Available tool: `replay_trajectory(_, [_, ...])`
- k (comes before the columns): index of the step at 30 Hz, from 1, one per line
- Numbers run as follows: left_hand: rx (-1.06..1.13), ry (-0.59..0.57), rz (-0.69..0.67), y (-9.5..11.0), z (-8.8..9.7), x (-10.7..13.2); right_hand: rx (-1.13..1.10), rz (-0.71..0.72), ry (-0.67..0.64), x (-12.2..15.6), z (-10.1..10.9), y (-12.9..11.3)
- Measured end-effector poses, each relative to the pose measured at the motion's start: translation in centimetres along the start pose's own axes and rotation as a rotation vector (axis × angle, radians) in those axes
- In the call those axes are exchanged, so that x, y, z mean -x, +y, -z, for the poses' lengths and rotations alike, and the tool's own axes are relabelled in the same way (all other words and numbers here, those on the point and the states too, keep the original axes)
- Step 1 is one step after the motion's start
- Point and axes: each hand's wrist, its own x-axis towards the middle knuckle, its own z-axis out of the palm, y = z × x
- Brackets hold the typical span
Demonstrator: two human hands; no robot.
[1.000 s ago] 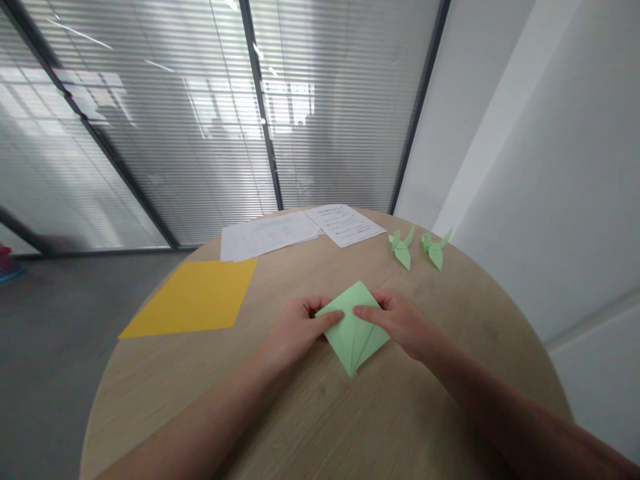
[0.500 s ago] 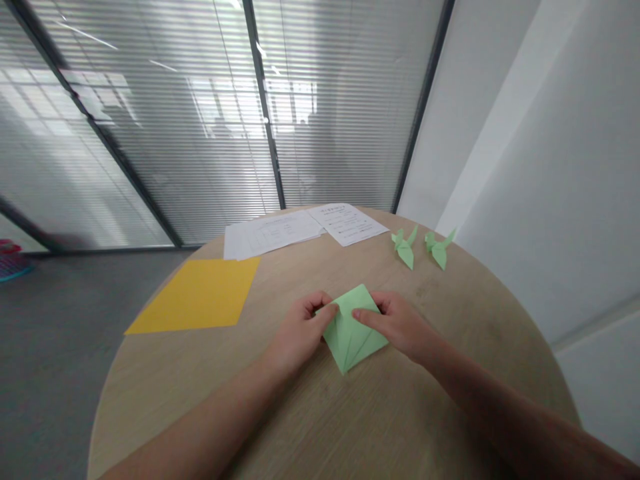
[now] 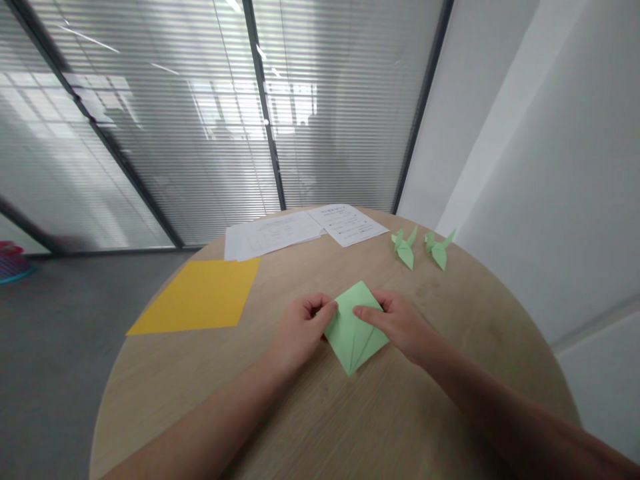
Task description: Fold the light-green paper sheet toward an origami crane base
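Observation:
A light green sheet of origami paper [image 3: 354, 337], folded into a diamond with crease lines fanning up from its near corner, is held between my two hands over the table. My left hand [image 3: 307, 327] pinches its left corner, thumb on top and fingers curled beneath. On the opposite side my right hand [image 3: 395, 323] grips the right edge, its thumb lying flat across the upper face. The fingers under the paper are partly hidden. Farther off to the right stand two folded green paper cranes, a left one [image 3: 405, 250] and a right one [image 3: 440, 252].
The round wooden table [image 3: 175, 393] carries a yellow sheet [image 3: 200, 293] on the left. White papers [image 3: 275, 235] and a printed page [image 3: 347, 223] lie at its far edge. Behind are glass panels with blinds [image 3: 340, 133]; a white wall [image 3: 560, 200] rises at right. A basket [image 3: 13, 261] sits on the floor.
The diamond's left part now looks smooth where creases showed before, and its near corner has shifted slightly right. Both hands keep nearly the same places.

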Motion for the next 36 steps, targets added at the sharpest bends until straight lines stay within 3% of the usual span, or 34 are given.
replay_trajectory(9, [0.213,0.061,0.104,-0.4,-0.4,0.0,0.06,0.036,-0.003,0.0,-0.3,-0.1])
replay_trajectory(23, [0.318,-0.003,0.133,-0.1,-0.4,0.1,0.025,0.037,0.065,0.1,-0.4,0.0])
replay_trajectory(30, [0.565,0.054,0.256,-1.0,-1.0,0.1,0.033,0.071,0.005,0.2,-0.4,0.0])
replay_trajectory(36, [0.569,0.096,0.263,-0.6,-0.9,0.2,0.104,0.062,-0.019,0.2,-0.4,0.1])
